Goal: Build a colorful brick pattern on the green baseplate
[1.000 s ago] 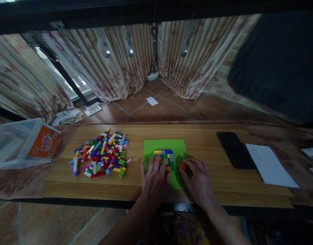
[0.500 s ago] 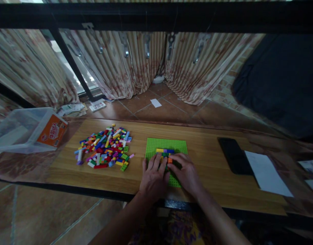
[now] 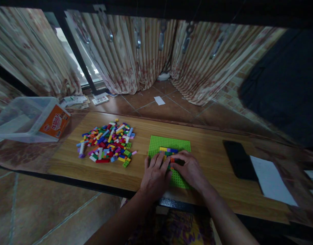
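Where the brown wood table top (image 3: 209, 153) ends on the left, a clear box (image 3: 31, 136) with an orange label (image 3: 55, 123) sits beside it. Next comes a big messy pile of toy bricks (image 3: 107, 144) in red, blue, yellow, green, white and more, lying on the wood. Then comes the left hand (image 3: 155, 177), flat over the near left part of a green plate (image 3: 154, 143), its fingers a little bent and close together. I cannot tell if it holds anything under them. The plate is bright green and flat, with little bumps all over, and lies on the wood near the middle. On it is a row of bricks (image 3: 169, 150): yellow, then purple, then blue, with some green just below. The right hand (image 3: 192, 168) pinches a small orange brick (image 3: 172, 160) by the row, thumb and finger close together. Farther right are a flat black thing (image 3: 239, 160) and white paper (image 3: 272, 180).
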### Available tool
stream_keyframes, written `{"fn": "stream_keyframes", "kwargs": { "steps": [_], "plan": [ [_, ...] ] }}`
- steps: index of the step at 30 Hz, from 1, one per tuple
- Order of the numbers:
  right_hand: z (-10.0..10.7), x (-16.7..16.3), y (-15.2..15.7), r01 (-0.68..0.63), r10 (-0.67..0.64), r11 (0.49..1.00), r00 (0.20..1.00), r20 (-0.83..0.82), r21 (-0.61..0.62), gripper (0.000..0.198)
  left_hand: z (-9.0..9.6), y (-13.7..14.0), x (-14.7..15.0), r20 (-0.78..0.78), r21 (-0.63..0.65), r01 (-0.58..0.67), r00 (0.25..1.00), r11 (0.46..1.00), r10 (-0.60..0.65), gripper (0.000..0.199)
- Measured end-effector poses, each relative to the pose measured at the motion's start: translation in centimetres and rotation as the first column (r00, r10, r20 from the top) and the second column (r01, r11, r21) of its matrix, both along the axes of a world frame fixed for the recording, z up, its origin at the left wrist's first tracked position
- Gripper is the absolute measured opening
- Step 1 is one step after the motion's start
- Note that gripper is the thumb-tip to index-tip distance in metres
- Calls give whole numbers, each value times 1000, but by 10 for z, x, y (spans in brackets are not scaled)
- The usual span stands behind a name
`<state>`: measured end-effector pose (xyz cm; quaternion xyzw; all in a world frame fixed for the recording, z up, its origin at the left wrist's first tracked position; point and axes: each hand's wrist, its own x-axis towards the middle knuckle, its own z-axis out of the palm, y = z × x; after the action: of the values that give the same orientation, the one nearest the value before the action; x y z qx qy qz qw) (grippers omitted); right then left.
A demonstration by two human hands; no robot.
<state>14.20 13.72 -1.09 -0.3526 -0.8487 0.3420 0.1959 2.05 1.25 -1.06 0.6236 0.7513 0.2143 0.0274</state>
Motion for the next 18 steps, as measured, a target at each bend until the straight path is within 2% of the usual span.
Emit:
{"fn": "stream_keyframes", "kwargs": {
  "steps": [6,11,18],
  "plan": [
    [-1,5,-3,47,-50,998,996,-70,-39,25,1,0,0,15,-5,-5,1000,1000,5,45],
    [-3,9,-5,89,-110,989,978,-178,-120,23,2,1,1,20,-2,-10,1000,1000,10,43],
    [-3,6,-9,108,-108,994,983,-149,-6,19,1,0,1,15,9,-9,1000,1000,9,44]
  ]
}}
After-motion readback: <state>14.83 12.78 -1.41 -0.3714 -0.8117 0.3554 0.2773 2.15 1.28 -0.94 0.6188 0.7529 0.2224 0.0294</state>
